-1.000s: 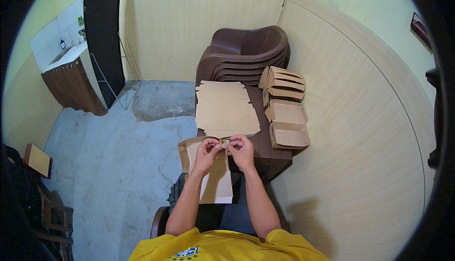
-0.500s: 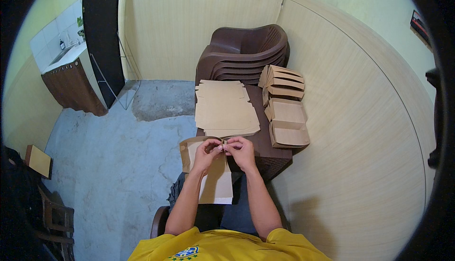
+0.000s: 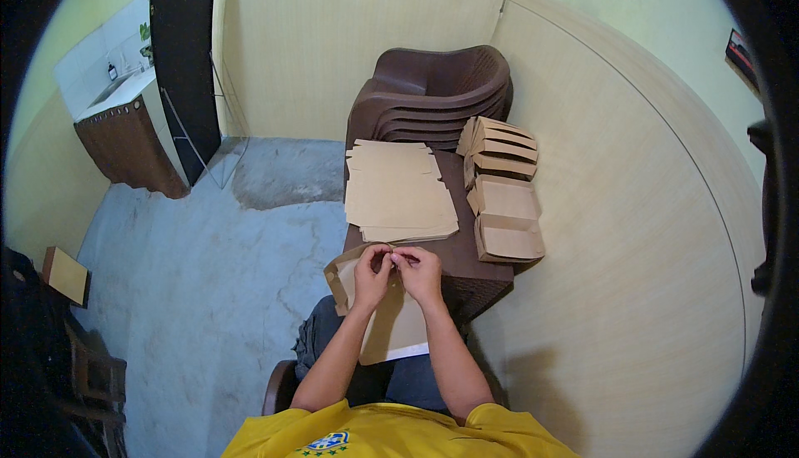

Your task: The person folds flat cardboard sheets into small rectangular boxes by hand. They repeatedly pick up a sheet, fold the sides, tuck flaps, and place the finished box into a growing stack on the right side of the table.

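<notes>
A partly folded cardboard box [image 3: 391, 333] rests over my lap, its far end near the table's front edge. One side wall stands up at the left, while the near panel lies flat. My left hand [image 3: 372, 275] and my right hand [image 3: 418, 272] meet at the box's far edge, fingertips pinched close together on the cardboard there. The fingers cover the exact flap or corner between them. Just beyond my hands lies a stack of flat cardboard box blanks [image 3: 399, 192] on the brown table [image 3: 456, 246].
Folded boxes stand at the table's right side: an open box [image 3: 509, 237] and a nested stack of boxes [image 3: 503, 148] behind it. Stacked brown plastic chairs [image 3: 433, 84] are beyond the table. A wood-panelled wall [image 3: 632, 208] closes the right; blue-grey floor [image 3: 216, 292] spreads left.
The box's near end has swung to the right, turning the box slightly. Both hands still pinch its far edge, with the fingertips a little lower and closer together.
</notes>
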